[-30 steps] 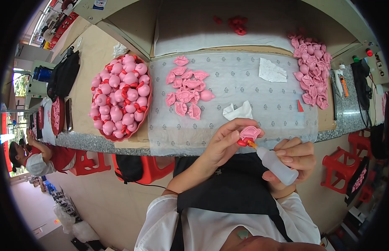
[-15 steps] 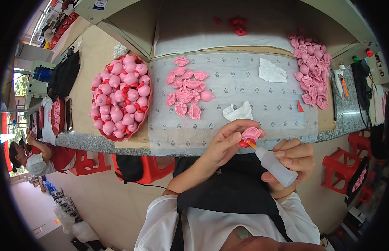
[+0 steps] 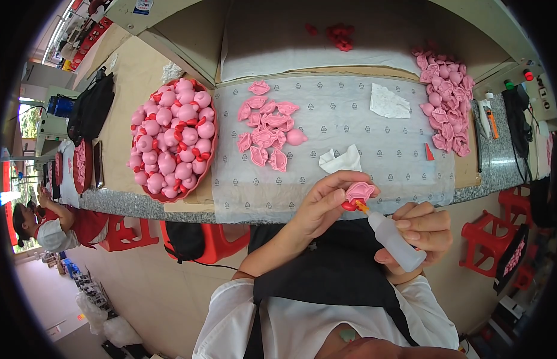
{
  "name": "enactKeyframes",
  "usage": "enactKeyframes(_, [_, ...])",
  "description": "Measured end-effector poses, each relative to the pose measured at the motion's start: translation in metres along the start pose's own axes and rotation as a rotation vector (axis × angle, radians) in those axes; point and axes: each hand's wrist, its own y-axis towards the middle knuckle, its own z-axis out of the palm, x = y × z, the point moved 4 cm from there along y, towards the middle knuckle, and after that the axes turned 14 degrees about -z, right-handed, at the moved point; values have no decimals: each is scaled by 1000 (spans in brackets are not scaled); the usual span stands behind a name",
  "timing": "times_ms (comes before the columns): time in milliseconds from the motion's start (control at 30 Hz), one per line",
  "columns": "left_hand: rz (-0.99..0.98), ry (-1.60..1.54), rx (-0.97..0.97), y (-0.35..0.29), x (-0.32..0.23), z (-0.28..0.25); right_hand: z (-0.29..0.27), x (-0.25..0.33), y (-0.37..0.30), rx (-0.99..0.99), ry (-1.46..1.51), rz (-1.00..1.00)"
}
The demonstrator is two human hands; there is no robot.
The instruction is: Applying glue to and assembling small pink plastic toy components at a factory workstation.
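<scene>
Between the fingers of my left hand is a pink moulded piece with a ridged, hollow side facing up. A small red piece sits at its lower edge. My right hand grips a translucent white squeeze bottle, tilted so that its narrow amber tip meets the red piece. Whether any liquid comes out is too small to see. Just beyond my left hand lies a crumpled white tissue on the printed sheet.
A red basket heaped with round pink pieces stands at the left. Loose pink pieces lie on the sheet, with another pile at the right. Red pieces rest under the shelf. A co-worker sits far left.
The bottle and my right hand have shifted very slightly; the tip stays at the red piece. My left hand holds almost still.
</scene>
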Motion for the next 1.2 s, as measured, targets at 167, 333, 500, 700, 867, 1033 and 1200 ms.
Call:
enactKeyframes(167, [6,26,0,-1,1,-2,1,0,3,74,38,42])
enactKeyframes(333, [-4,32,3,0,0,0,1,1,5,140,50,39])
enactKeyframes(500, [10,18,56,0,0,-1,1,2,5,148,2,-14])
enactKeyframes(700, [1,20,5,0,0,0,3,2,6,153,14,-31])
enactKeyframes(867, [-4,20,-1,0,0,0,0,2,6,147,10,-22])
enactKeyframes(1033, [-17,18,2,-1,-1,1,-1,1,5,158,-9,-18])
enactKeyframes(1200, [-6,18,7,-1,0,1,1,3,6,166,-23,-48])
